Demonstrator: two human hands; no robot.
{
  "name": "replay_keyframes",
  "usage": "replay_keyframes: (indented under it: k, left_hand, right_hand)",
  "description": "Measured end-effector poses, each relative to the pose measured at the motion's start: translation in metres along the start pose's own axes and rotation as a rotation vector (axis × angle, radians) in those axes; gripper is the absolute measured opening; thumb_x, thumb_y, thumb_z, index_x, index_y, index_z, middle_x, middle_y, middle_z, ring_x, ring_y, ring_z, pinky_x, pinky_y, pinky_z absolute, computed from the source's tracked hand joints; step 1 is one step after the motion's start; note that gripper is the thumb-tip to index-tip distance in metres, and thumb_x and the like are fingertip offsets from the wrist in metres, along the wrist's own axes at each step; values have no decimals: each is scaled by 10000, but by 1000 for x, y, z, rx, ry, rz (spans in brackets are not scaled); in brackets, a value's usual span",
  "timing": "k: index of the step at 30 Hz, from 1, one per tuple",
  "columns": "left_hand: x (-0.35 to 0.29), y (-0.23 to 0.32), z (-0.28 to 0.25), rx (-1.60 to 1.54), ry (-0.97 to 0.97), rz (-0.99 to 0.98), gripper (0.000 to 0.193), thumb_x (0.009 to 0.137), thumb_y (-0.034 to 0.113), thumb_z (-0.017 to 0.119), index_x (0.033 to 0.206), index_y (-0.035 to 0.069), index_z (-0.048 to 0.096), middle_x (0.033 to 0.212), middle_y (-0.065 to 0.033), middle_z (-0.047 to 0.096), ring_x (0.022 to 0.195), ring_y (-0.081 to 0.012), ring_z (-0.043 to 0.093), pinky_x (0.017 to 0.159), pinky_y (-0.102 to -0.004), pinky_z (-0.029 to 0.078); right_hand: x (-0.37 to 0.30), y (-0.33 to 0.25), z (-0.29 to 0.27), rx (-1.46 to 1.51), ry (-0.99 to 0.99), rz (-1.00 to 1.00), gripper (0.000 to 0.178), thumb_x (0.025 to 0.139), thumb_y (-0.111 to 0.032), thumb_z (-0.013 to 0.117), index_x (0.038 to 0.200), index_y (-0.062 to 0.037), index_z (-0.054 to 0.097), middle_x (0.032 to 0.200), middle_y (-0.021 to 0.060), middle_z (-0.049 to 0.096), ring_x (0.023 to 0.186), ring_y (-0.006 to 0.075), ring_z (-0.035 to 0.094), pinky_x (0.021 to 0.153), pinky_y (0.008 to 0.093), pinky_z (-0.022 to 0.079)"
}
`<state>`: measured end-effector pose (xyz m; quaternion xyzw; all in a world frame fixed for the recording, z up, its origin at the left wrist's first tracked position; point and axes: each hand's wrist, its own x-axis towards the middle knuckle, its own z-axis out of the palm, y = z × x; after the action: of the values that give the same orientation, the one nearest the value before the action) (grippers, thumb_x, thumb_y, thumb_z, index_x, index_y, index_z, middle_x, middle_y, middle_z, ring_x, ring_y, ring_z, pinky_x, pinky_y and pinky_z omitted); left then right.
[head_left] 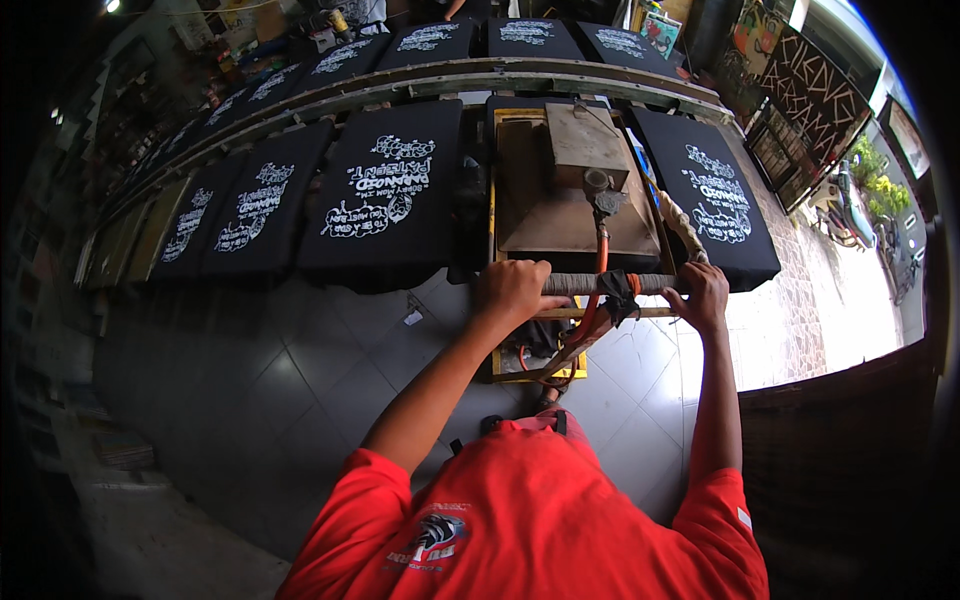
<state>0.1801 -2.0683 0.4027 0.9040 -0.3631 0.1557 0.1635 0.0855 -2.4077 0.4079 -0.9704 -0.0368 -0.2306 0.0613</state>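
Note:
My left hand [512, 290] is closed round the left end of a cord-wrapped handle bar [572, 284]. At the bar's right end, my right hand [703, 292] grips it with the thumb underneath. The bar belongs to a yellow-framed wheeled rig carrying a boxy, brownish metal hood [580, 228], which looks like a dryer. A round metal fitting [597, 184] sits on the hood, and an orange hose [602, 248] runs down from it past the bar. Dark cloth or tape and an orange band wrap the bar's middle. What lies beneath the hood is hidden.
Black printed shirts lie flat on boards along a long rack, one shirt [385, 190] left of the rig and another [708, 190] right. A metal rail [440, 82] runs behind them, with a second row beyond. A co-worker's hand [455, 8] shows at the top.

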Motion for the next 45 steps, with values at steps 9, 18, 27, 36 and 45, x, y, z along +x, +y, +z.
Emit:
replay_keyframes:
  k: [9,18,27,36,45]
  left_hand:
    - [1,3,-3,29,-1,-8,570,665,663,764,707,118,602,636,-80,642,621,-294,685,531,-410,526]
    - [1,-1,3,50,5,-16,599,662,693,741,687,116,583,639,-77,632,621,-305,671,532,-421,511]
    - [3,5,-3,29,-7,-38,589,659,699,741,699,131,593,622,-47,627,610,-288,678,509,-410,504]
    - [2,5,-1,-24,-5,7,566,694,653,750,722,108,602,655,-65,650,620,-290,685,546,-410,528]
    - [2,10,1,-92,-93,-17,540,730,612,745,766,92,608,708,-105,673,684,-291,697,601,-412,547]
  right_hand:
    - [0,2,-1,16,5,-2,486,714,-537,777,900,-95,697,818,69,678,838,283,673,780,415,495]
    - [3,-7,-9,35,1,14,423,668,-442,821,851,-92,670,835,73,687,861,281,676,821,415,494]
    - [0,-2,-5,20,42,8,450,686,-495,798,847,-95,667,770,64,656,808,283,663,791,415,476]
    - [2,1,-6,32,-23,2,416,669,-424,822,789,-82,619,730,67,615,758,285,642,750,406,466]
    - [0,1,-13,11,-53,6,366,665,-316,828,759,-66,579,751,84,614,767,307,621,763,427,459]
